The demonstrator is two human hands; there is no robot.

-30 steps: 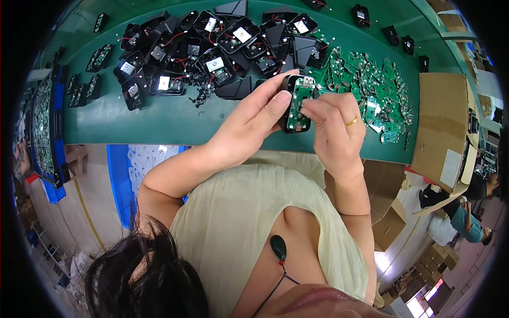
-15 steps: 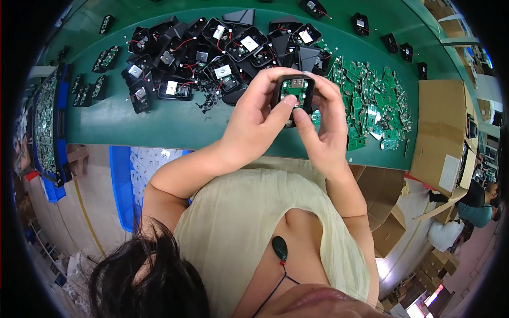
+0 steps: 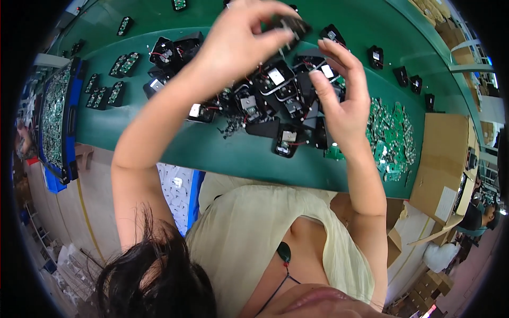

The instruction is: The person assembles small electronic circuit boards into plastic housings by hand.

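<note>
My left hand [image 3: 241, 40] reaches to the far side of the green table, its fingers closed round a black plastic casing [image 3: 298, 29], blurred by motion. My right hand [image 3: 347, 103] is open and holds nothing, its thumb and fingers apart above the heap's right side. Below both hands lies a heap of black casings [image 3: 275, 77], several with whitish square parts and thin red wires. Bare green circuit boards [image 3: 392, 135] are piled right of my right hand. One casing [image 3: 287, 142] lies at the heap's near side.
Casings fitted with green boards [image 3: 124, 64] stand at the table's left. More casings [image 3: 376, 56] line the far right. A blue-edged rack of boards [image 3: 55, 122] stands at the left end and a cardboard box [image 3: 440, 164] at the right. Below the near edge is a blue bin [image 3: 195, 199].
Both hands held the casing together near the table's front. Now my left hand has carried it up and away to the far side, and my right hand has let go and opened.
</note>
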